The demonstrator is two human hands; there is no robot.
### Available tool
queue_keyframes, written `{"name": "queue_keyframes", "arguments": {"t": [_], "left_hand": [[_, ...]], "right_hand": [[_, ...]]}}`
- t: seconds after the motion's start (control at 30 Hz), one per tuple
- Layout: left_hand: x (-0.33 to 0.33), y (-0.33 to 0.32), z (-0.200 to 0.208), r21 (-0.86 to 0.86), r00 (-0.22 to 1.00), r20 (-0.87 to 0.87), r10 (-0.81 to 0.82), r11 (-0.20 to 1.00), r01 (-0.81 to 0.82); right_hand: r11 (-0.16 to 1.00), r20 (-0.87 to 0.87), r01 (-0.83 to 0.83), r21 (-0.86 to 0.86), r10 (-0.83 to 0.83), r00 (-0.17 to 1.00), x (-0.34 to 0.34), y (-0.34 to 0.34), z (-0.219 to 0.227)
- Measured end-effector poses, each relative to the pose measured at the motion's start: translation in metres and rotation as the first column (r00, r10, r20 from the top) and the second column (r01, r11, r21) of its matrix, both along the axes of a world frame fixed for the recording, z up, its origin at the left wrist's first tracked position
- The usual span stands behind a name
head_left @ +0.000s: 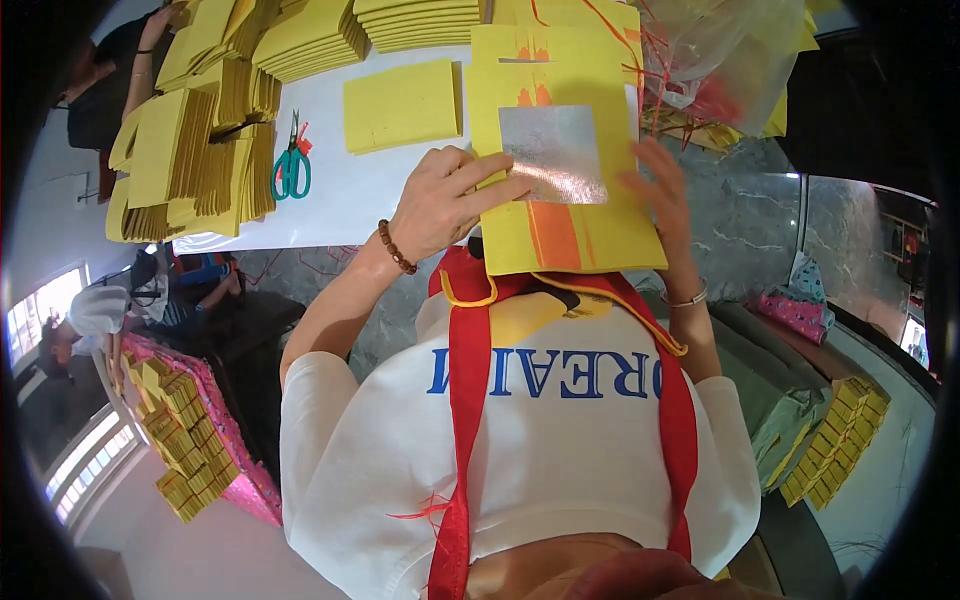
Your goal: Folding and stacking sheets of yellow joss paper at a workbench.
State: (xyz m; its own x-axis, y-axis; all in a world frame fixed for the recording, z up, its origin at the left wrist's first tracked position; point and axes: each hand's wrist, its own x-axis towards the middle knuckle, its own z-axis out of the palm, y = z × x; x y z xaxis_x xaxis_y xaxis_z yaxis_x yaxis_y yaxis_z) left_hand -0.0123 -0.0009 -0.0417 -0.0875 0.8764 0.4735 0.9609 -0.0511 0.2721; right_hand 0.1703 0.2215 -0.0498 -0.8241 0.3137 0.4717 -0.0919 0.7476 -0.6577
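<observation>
A stack of yellow paper sheets [495, 232] with orange-red marks lies in front of my body, its near end reaching past the table's edge. On the top sheet rests a shiny silver foil square [560, 150]. My left hand [440, 200] grips the left edge of the paper, two fingers lying over the foil's left side and the thumb hidden. At the paper's right edge is my right hand [662, 185], blurred, its fingers apart with nothing visible in them. A folded yellow paper bundle [400, 105] sits left of the stack.
Piles of folded yellow paper [165, 150] crowd the white table's [330, 215] left and far sides. Green-handled scissors [292, 165] lie beside them. A clear plastic bag [720, 50] and red strings are at far right. Another person's arm [142, 75] shows at far left.
</observation>
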Motion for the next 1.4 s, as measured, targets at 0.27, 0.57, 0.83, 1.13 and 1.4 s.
{"name": "queue_keyframes", "arguments": {"t": [0.27,0.57,0.83,1.13,1.4], "left_hand": [[-0.001,-0.011,0.002,-0.045,0.962,0.272,-0.011,0.999,0.024],[-0.005,-0.001,0.006,-0.302,0.636,0.697,0.33,0.94,-0.157],[-0.008,0.02,-0.007,-0.259,0.339,0.878,0.337,0.932,-0.254],[-0.008,0.023,-0.004,-0.268,0.168,0.933,0.318,0.927,-0.262],[-0.007,0.017,-0.008,-0.28,0.074,0.95,0.303,0.933,-0.228]], "right_hand": [[0.9,0.251,-0.432,0.068,0.403,0.88,-0.013,0.01,0.02],[0.979,0.329,-0.113,-0.171,0.164,0.93,-0.016,0.008,0.002],[0.693,0.12,0.134,-0.708,-0.068,0.99,-0.045,-0.022,0.021],[0.923,0.224,0.114,-0.367,-0.031,0.974,-0.037,-0.01,0.009],[0.838,0.307,0.172,-0.518,-0.006,0.952,-0.037,-0.01,0.012]]}}
